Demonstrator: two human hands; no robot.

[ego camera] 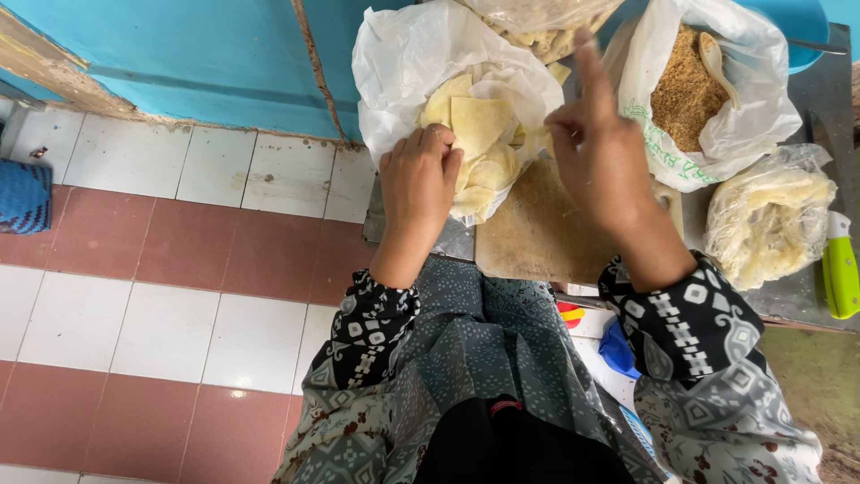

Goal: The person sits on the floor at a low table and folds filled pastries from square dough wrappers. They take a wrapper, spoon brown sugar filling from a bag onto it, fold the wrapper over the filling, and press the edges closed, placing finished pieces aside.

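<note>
My left hand [421,179] rests on the edge of a white plastic bag [403,63] full of pale yellow folded wrappers [479,125], fingers curled at the stack. Whether it grips a wrapper I cannot tell. My right hand [596,148] hovers above a wooden cutting board [537,237], index finger raised, the other fingertips pinched together near the wrappers. Nothing is clearly held in it.
A white bag of brown crumbs [685,90] with a spoon [714,58] stands at the right. A clear bag of pale pieces [770,224] and a green-handled knife [840,269] lie further right. Another clear bag [537,22] sits at the top. Red and white floor tiles [161,296] lie left.
</note>
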